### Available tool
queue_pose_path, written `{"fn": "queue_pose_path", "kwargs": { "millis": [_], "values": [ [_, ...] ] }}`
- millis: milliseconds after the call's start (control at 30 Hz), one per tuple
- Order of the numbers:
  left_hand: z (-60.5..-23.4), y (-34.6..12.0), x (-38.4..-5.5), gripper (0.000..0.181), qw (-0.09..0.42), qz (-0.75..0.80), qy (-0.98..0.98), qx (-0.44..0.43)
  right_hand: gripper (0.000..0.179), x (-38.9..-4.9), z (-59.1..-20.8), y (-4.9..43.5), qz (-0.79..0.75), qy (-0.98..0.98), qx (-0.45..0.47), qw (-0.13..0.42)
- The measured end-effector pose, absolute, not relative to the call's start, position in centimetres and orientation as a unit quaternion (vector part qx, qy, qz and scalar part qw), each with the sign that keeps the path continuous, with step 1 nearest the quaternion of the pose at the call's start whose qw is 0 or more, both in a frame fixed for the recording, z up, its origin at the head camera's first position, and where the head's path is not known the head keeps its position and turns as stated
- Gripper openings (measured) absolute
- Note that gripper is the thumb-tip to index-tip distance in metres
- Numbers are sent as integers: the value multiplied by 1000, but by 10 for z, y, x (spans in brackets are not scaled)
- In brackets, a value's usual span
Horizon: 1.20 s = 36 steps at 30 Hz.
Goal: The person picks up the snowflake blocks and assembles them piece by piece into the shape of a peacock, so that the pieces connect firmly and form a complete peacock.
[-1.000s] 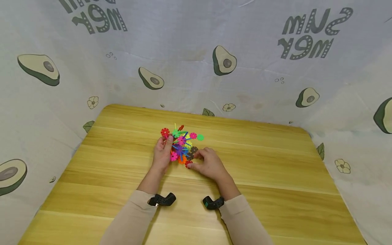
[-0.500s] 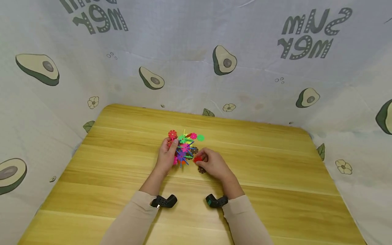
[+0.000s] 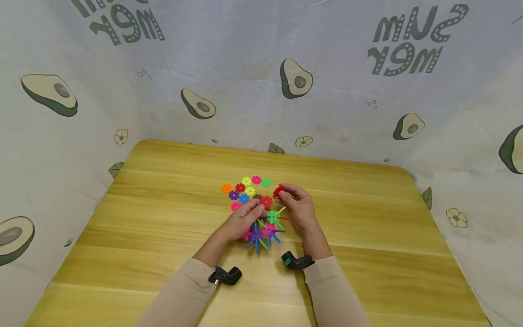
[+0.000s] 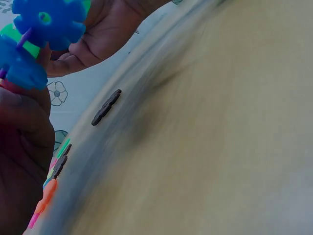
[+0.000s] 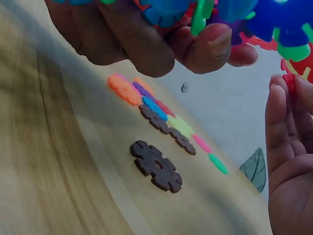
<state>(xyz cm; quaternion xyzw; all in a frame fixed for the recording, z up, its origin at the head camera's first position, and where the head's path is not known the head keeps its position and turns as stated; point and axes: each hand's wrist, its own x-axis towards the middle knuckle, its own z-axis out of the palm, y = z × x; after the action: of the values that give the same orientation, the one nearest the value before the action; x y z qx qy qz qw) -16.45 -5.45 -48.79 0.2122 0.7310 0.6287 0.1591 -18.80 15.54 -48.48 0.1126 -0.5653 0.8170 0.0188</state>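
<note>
In the head view my left hand [image 3: 239, 223] holds a spiky cluster of interlocking notched plastic discs [image 3: 256, 235] above the table, in purple, pink, green, blue and red. A red disc [image 3: 266, 202] stands out at its far end, close to the left fingertips. My right hand [image 3: 301, 210] pinches a single red notched disc [image 3: 278, 191] between thumb and fingers, a little to the right of the cluster. The left wrist view shows blue discs [image 4: 49, 22] of the cluster near. Part of the cluster is hidden by my left hand.
Several loose notched discs lie flat beyond the left hand, among them an orange disc [image 3: 227, 188], a blue disc [image 3: 244, 198] and a green disc [image 3: 266, 182]. A brown disc [image 5: 156, 166] lies apart on the wooden table [image 3: 367, 227]. A printed curtain [image 3: 245, 59] hangs behind.
The left hand has brought the cluster toward the body and right and turned it, uncovering the loose discs. The right hand picked up the red disc and moved it right and away from the body.
</note>
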Motion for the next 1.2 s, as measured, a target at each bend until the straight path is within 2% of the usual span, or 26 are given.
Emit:
{"fn": "queue_pose_path", "kwargs": {
  "millis": [200,700,967,1200],
  "values": [
    [-486,-58,-173,36,178,626,719,242,33,-192,-485,153,781,-611,130,-3],
    [-491,-71,-199,41,207,646,690,254,33,-206,-485,140,761,-623,178,20],
    [-493,-70,-195,38,206,653,685,251,35,-203,-486,139,751,-641,156,22],
    [-492,-70,-184,45,192,645,701,238,19,-196,-486,143,764,-641,67,36]
  ]
}}
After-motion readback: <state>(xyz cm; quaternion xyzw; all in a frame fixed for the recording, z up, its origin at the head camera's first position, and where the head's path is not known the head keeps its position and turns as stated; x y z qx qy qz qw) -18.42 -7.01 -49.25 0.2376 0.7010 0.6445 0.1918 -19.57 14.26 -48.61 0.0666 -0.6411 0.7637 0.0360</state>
